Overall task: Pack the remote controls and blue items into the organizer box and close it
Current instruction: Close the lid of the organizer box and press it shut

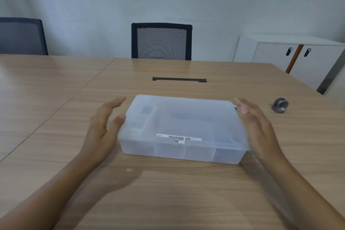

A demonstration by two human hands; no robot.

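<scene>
The translucent organizer box (182, 129) sits on the wooden table (168, 192) with its lid down and a barcode label on the front edge. Through the cloudy lid a pale remote control (141, 119) shows at the left, and a dark shape at the right. My left hand (104, 127) hovers at the box's left end, fingers spread, the thumb close to the lid corner. At the right end my right hand (255, 127) is held flat and upright, holding nothing. Whether either hand touches the box I cannot tell.
A small grey round object (280, 105) lies on the table to the right of the box. A black cable slot (179, 79) is set in the table behind it. Two chairs (161, 41) stand at the far edge, and a white cabinet (298, 58) at the right.
</scene>
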